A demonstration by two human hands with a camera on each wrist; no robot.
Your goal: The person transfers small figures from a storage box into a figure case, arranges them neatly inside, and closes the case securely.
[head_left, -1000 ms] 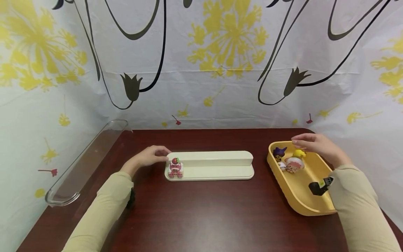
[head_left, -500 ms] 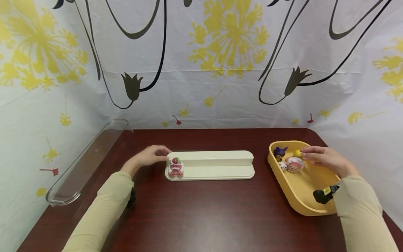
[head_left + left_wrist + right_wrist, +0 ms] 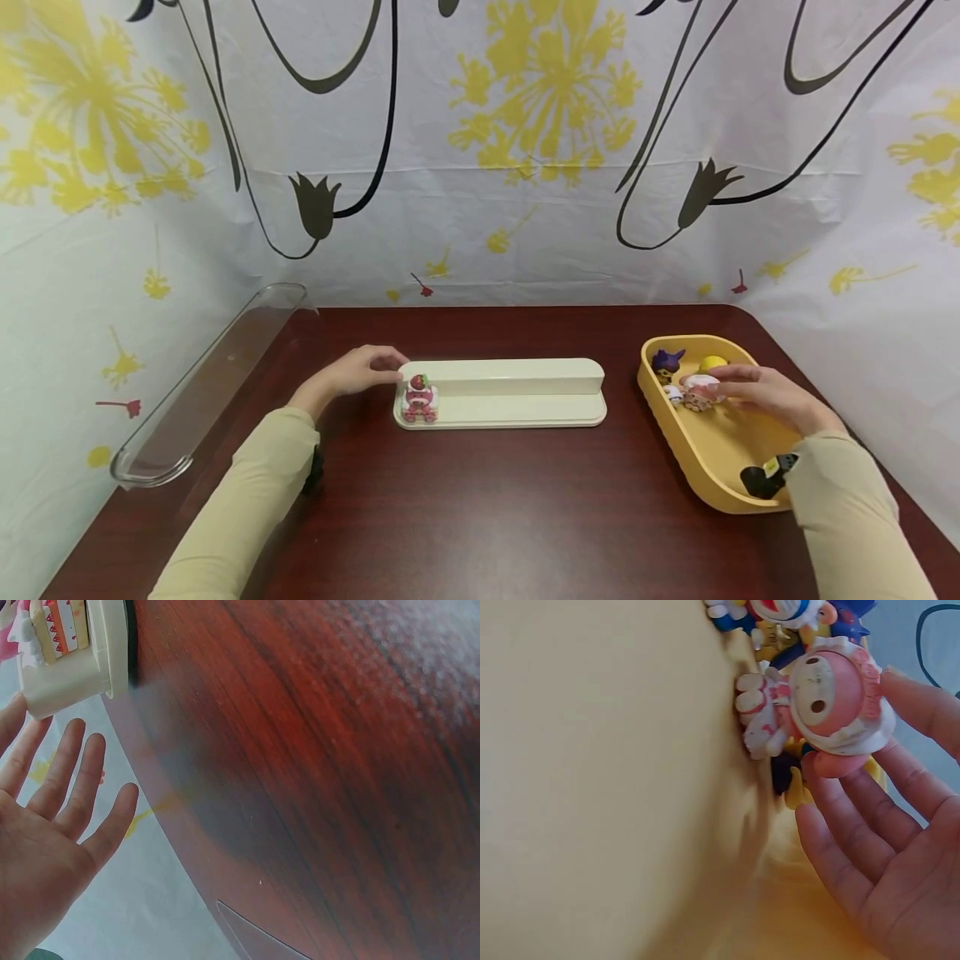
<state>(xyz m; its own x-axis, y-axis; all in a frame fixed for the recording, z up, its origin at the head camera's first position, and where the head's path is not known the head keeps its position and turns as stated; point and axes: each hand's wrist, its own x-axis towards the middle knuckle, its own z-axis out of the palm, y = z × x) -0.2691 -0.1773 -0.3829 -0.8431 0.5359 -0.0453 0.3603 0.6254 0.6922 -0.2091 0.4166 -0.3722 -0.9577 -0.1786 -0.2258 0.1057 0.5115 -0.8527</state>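
A cream stepped display stand (image 3: 517, 408) lies on the table, with a pink strawberry-cake figurine (image 3: 419, 400) at its left end. My left hand (image 3: 365, 371) touches that end with thumb and index finger; its other fingers are straight and spread in the left wrist view. Inside the yellow tray (image 3: 686, 467), my right hand (image 3: 776, 396) pinches the head of a pink-and-white figurine (image 3: 829, 697) between thumb and fingers. Beside it are a purple-eared figurine (image 3: 666, 363), a small white-headed figurine (image 3: 672, 394) and a yellow one (image 3: 712, 363), partly hidden.
A long clear plastic cover (image 3: 217, 375) stands along the table's left side. Patterned white cloth (image 3: 480, 233) hangs behind the dark wooden table (image 3: 480, 508). The right wrist camera (image 3: 768, 477) shows over the tray's near end.
My right hand has come down into the tray from above its far edge, over the yellow figurine, then nearer to the pink-and-white figurine, which it now holds. My left hand has stayed put.
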